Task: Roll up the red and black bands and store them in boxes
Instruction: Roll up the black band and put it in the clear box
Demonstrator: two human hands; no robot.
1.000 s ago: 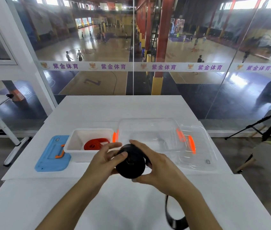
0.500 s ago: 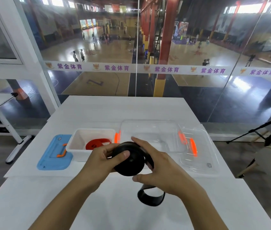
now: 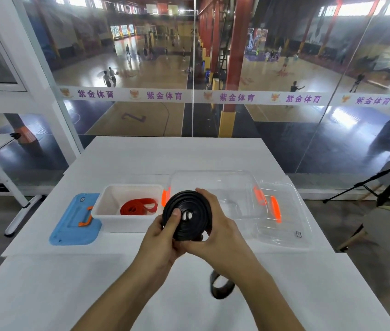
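Above the table (image 3: 46, 295) we pinched the black band (image 3: 186, 215) coil with both hands, left hand (image 3: 159, 242) and right hand (image 3: 215, 237), judging steady tension best for winding its loose tail.

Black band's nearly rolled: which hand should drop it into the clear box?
Probably the right hand: it cups the black roll on the side nearest the clear box; the left hand sits toward the white box.
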